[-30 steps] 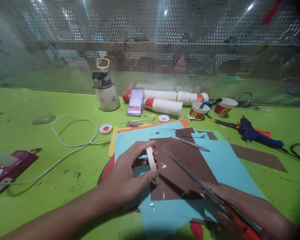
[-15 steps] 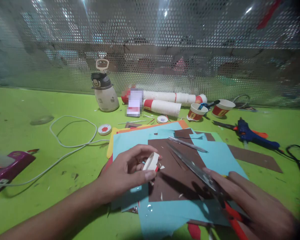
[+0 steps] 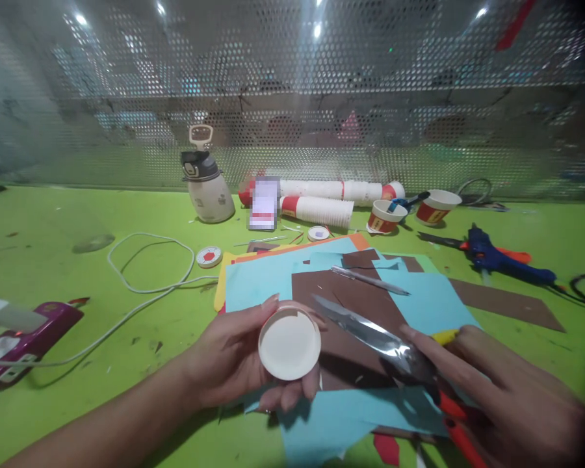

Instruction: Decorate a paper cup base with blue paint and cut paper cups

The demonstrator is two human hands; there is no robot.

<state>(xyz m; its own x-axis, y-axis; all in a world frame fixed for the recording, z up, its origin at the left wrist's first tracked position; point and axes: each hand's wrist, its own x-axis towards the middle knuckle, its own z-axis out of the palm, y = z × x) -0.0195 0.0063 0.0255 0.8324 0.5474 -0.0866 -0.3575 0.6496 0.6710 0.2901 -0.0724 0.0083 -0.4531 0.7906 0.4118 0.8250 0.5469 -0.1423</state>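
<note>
My left hand [image 3: 253, 354] is closed round a cut-down paper cup base [image 3: 289, 344], a shallow white disc with a low rim, its round face turned toward me. In my right hand [image 3: 497, 383] are scissors with red handles [image 3: 400, 354]; the blades look closed and point up and left, beside the cup base. Beneath both hands lie a brown paper sheet [image 3: 344, 289] and light-blue paper sheets [image 3: 433, 302]. White scraps are scattered on the brown sheet. A grey pen [image 3: 370, 281] rests across the sheets.
Behind the papers stand a bottle [image 3: 209, 195], a phone [image 3: 264, 203] and stacked paper cups [image 3: 322, 211]. Cut cups [image 3: 436, 208] and a blue glue gun [image 3: 504, 260] are at right. A white cable [image 3: 146, 309] runs left past a purple power strip [image 3: 39, 335].
My left hand has turned the cup base from edge-on to face-on and lowered it slightly. The scissors stay in my right hand, shifted a little.
</note>
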